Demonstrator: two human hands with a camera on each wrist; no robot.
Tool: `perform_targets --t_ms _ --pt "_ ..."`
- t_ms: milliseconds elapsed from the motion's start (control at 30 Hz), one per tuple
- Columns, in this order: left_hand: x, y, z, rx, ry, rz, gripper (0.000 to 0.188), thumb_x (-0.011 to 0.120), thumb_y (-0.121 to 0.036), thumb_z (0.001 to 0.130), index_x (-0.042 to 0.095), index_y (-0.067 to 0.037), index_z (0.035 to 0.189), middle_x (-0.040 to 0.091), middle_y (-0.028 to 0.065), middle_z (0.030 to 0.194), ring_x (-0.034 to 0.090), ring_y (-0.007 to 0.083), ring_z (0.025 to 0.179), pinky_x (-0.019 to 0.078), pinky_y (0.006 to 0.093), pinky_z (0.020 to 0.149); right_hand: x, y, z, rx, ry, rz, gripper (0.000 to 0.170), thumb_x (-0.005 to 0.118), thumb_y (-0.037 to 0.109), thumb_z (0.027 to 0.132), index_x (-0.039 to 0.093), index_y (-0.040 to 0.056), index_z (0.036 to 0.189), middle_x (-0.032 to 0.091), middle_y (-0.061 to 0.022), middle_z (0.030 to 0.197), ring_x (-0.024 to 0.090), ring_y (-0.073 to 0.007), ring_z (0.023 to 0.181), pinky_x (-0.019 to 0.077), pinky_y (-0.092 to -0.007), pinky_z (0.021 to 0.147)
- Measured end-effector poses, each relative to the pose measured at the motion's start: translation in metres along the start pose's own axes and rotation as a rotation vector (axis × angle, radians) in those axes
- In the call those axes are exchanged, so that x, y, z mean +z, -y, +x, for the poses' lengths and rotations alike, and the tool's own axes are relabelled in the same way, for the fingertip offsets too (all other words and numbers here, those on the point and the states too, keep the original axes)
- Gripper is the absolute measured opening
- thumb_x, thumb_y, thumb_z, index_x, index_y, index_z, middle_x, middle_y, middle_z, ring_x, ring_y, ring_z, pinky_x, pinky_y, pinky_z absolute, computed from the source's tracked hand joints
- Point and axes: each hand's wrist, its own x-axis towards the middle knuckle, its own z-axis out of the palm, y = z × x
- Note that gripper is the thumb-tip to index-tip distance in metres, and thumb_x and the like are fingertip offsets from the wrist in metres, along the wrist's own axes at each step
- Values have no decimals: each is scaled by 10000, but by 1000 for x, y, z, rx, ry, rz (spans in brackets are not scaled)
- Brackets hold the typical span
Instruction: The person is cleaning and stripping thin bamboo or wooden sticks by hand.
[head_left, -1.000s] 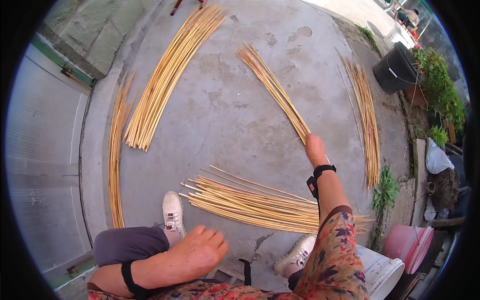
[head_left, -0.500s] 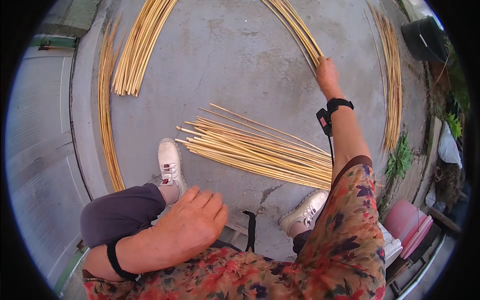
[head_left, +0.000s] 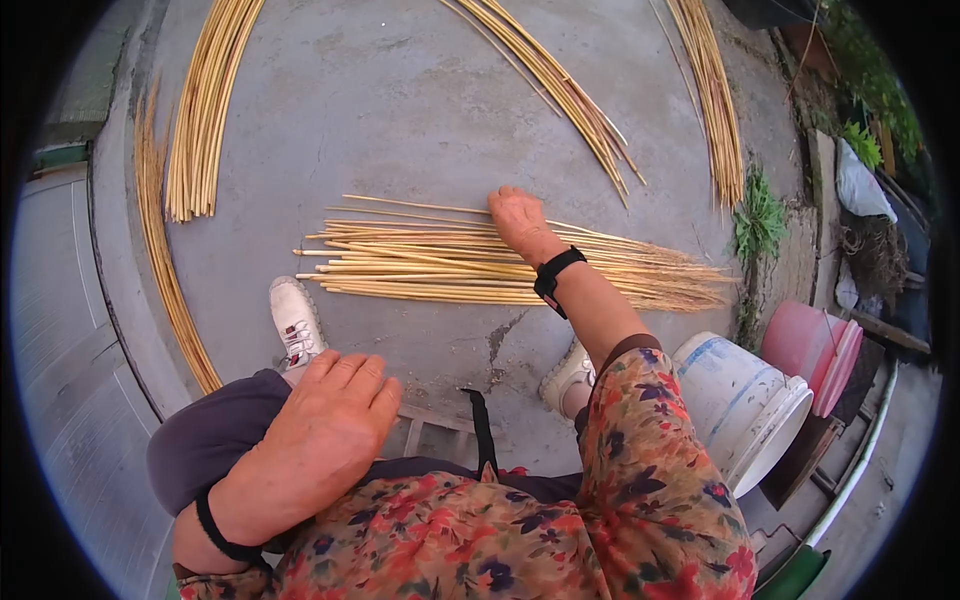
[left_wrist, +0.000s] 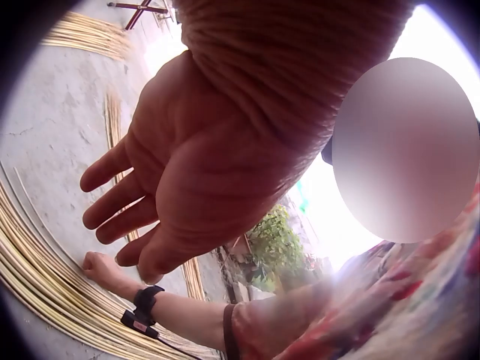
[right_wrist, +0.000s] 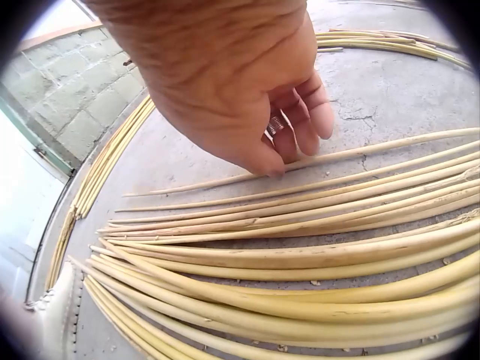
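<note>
My right hand (head_left: 520,222) is over the far edge of a pile of long, dry, yellow reed-like stalks (head_left: 420,262) that lies crosswise on the concrete. In the right wrist view its fingers hang loosely bent, with the thumb tip right at the outermost stalk (right_wrist: 202,183) and a gap between thumb and fingers. Beyond that hand a small bundle of the same stalks (head_left: 550,85) lies aslant on the ground. My left hand (head_left: 325,425) holds nothing and hovers over the bent left knee, fingers relaxed, as the left wrist view also shows.
Another large bundle (head_left: 210,110) lies far left, beside a thinner one (head_left: 165,260). A further bundle (head_left: 715,120) lies at the right. White shoes (head_left: 297,320) stand near the pile. White (head_left: 735,400) and pink buckets (head_left: 805,350) are at the right; a door (head_left: 60,290) is at the left.
My right hand has let go of the small stalk bundle, which now lies on the concrete, and has come back to the crosswise pile. The left hand stays over the knee. The head view has tilted down.
</note>
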Motion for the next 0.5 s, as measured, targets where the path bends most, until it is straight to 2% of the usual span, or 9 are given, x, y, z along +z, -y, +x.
perform_targets --t_ms 67,133,233,300,333,400,500 --pt "-1 -2 1 5 6 5 226 529 -37 655 527 44 866 515 166 880 512 278 892 386 366 810 -1 2 -1 5 -22 -40 100 499 89 738 571 76 806 579 -106 792 579 -267 791 448 -378 653" --pt "1 -2 0 -30 95 43 268 626 -76 689 504 -1 916 498 158 977 500 306 936 374 382 847 -5 8 1 -6 -41 -74 101 500 83 735 569 80 809 580 -100 789 581 -262 778 445 -371 645" --pt "2 -3 -1 -9 77 83 247 626 -75 687 501 -6 890 492 148 929 502 303 890 378 376 826 -22 16 1 67 -16 12 120 491 59 736 558 64 835 579 -123 797 577 -286 752 451 -389 644" --pt "1 -4 -1 5 82 86 235 625 -77 687 500 -10 874 488 143 909 502 299 870 380 375 809 -37 20 -2 -18 -10 206 147 458 80 778 530 44 901 560 -146 854 558 -327 780 450 -408 694" --pt "1 -4 -1 15 92 89 223 625 -79 687 498 -14 858 484 138 890 502 295 850 382 374 792 -41 21 -3 -18 -15 194 147 458 80 778 530 44 901 560 -146 854 558 -327 780 450 -408 694" --pt "2 -5 -1 31 65 107 213 624 -81 688 498 -18 848 484 132 877 501 291 839 382 372 778 -47 26 -7 34 -39 442 152 444 96 821 520 49 943 562 -150 878 552 -345 785 451 -407 708" --pt "4 -3 -3 55 11 120 196 621 -87 692 501 -24 835 492 126 855 502 290 828 384 371 757 -80 40 -11 5 -135 522 149 470 117 831 520 62 960 572 -153 885 543 -356 791 452 -396 716"
